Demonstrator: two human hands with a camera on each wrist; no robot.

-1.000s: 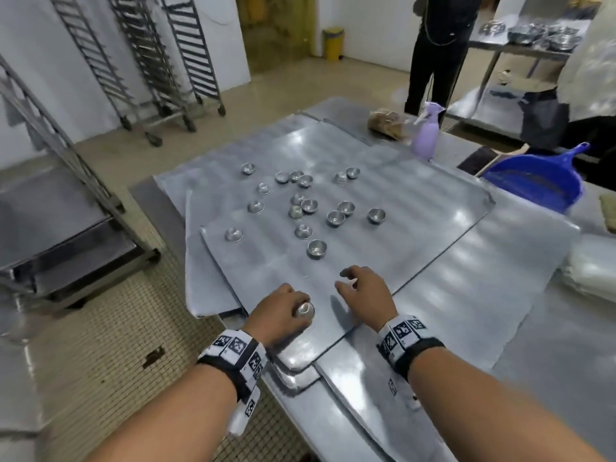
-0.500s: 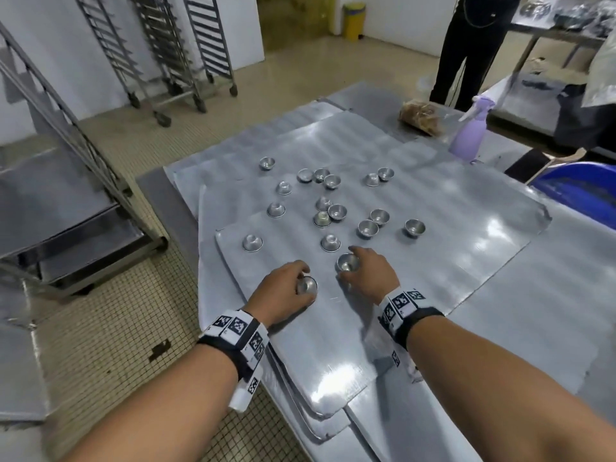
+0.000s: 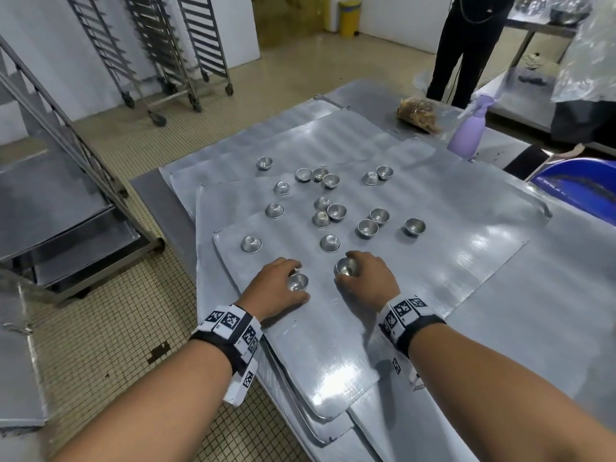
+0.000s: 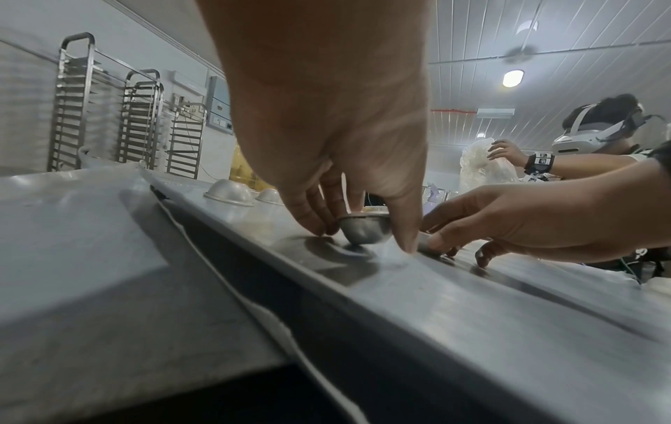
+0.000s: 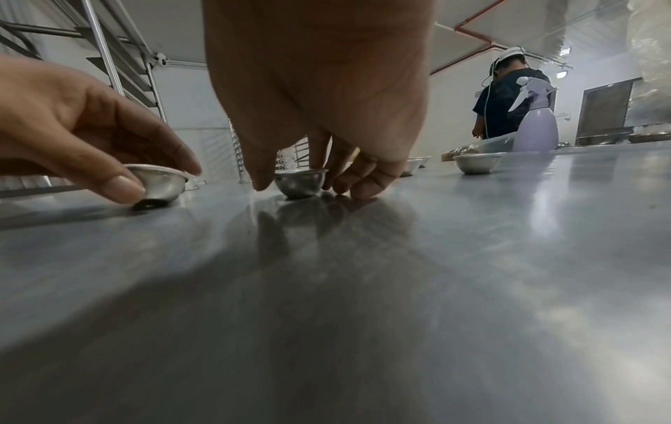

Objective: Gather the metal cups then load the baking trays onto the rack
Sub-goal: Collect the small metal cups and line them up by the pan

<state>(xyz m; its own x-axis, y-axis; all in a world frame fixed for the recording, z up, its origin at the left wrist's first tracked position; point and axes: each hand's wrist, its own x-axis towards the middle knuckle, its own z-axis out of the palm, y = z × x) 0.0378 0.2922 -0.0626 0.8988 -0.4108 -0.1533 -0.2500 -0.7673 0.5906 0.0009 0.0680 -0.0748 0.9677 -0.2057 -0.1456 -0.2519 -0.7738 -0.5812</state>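
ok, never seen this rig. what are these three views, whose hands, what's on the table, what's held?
No robot here: a person wearing cameras. The big picture comes from a head camera looking down; the other two sit on the wrists, looking along the fingers.

The left hand pinches one small metal cup, seen close in the left wrist view. The right hand pinches another cup, close in the right wrist view. Both cups touch the top baking tray, which lies on overlapping trays.

More loose cups are scattered beyond, some upside down. A purple spray bottle stands at the far edge.
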